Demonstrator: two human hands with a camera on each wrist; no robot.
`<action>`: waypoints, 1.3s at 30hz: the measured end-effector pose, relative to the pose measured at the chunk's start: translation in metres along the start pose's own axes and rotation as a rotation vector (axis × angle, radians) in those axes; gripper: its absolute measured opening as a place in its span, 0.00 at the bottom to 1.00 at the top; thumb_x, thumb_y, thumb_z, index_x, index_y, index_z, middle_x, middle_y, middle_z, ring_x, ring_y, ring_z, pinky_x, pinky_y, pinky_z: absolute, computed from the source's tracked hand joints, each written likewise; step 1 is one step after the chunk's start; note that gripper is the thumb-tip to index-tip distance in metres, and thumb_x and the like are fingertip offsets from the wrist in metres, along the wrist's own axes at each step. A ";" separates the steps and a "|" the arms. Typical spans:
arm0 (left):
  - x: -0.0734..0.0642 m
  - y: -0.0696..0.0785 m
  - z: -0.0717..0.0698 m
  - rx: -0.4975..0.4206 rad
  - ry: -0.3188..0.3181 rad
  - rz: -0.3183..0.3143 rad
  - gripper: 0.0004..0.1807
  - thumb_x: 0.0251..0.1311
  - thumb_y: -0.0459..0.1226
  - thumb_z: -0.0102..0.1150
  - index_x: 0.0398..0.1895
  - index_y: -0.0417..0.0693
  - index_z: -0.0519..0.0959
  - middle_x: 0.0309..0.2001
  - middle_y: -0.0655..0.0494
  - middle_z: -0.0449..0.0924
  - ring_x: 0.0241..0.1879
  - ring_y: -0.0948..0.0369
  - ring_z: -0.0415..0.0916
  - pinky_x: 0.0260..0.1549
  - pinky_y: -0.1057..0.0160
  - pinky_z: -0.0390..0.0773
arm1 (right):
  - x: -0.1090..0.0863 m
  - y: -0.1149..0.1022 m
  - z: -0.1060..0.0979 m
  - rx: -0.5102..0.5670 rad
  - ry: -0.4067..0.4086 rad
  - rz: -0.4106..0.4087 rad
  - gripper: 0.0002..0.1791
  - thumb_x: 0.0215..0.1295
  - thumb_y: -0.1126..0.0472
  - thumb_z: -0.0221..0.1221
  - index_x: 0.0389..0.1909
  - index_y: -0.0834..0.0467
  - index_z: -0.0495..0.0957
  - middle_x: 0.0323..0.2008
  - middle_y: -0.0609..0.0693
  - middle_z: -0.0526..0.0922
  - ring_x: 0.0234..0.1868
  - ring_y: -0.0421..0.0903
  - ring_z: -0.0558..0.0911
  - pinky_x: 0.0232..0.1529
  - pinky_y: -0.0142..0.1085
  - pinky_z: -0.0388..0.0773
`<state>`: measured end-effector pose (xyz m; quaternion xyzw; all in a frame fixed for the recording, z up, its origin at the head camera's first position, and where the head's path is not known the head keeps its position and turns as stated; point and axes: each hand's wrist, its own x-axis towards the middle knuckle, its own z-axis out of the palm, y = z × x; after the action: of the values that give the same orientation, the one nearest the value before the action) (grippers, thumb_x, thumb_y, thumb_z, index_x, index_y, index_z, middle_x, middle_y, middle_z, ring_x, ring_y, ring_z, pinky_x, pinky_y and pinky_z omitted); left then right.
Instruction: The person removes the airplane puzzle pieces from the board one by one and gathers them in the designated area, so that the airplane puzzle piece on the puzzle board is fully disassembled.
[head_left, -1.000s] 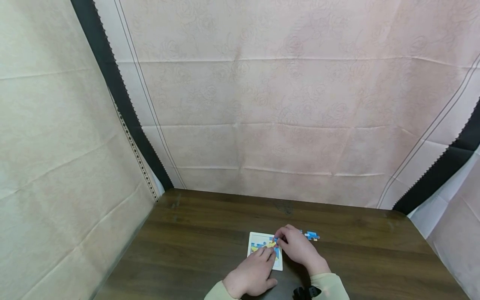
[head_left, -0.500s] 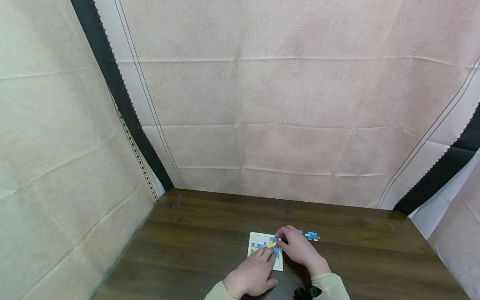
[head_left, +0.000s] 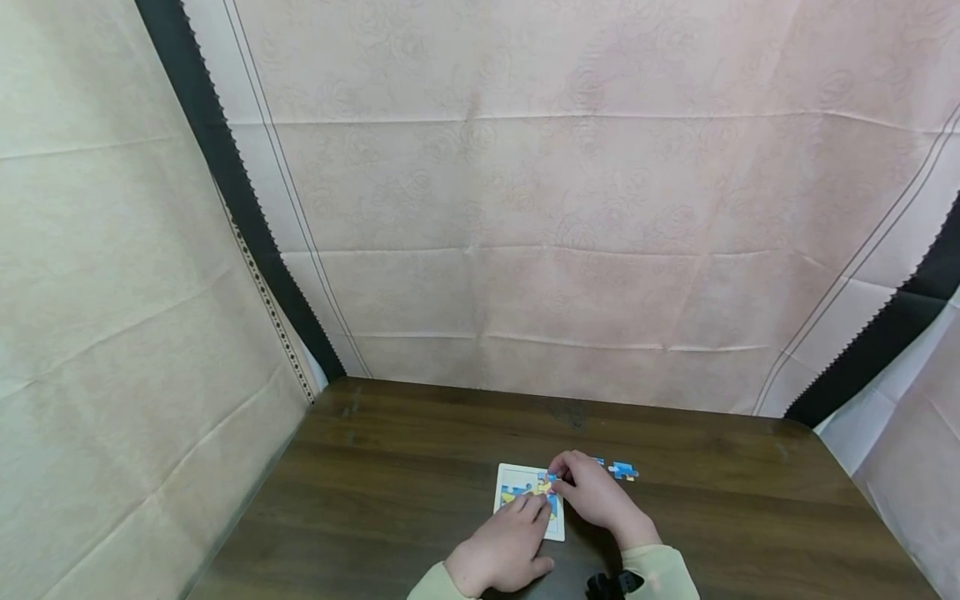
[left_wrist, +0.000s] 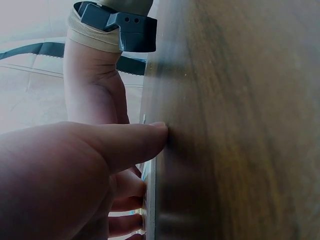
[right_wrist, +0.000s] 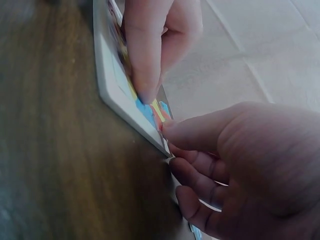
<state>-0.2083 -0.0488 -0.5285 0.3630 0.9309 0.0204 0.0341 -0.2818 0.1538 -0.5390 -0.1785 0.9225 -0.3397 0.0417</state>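
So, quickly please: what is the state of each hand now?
Left hand: open, fingers pressing on the puzzle board.
Right hand: pinches a puzzle piece.

no text, label, brand or number is showing legibly anywhere; the white-framed colourful jigsaw puzzle board (head_left: 517,493) is carrying only pictures.

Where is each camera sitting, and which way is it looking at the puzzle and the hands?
Head: worn on the head, looks forward and down at the table; shows the left hand, the right hand, and the puzzle board.
Left wrist: sits low by the tabletop, looks along it past the left thumb to the right forearm.
Right wrist: low by the table, faces the board's edge; right-hand fingers at the board, left-hand fingers pressing on it.
Shared: both hands and the table.
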 end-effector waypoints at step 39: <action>0.001 -0.002 -0.002 -0.012 -0.024 0.014 0.39 0.76 0.57 0.59 0.79 0.42 0.69 0.73 0.57 0.66 0.75 0.60 0.60 0.74 0.63 0.63 | -0.003 0.003 -0.003 0.122 -0.039 -0.047 0.09 0.72 0.62 0.69 0.49 0.54 0.82 0.35 0.44 0.79 0.35 0.46 0.77 0.35 0.37 0.74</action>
<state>-0.2102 -0.0494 -0.5271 0.3693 0.9278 0.0220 0.0472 -0.2805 0.1586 -0.5385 -0.2038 0.8947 -0.3924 0.0626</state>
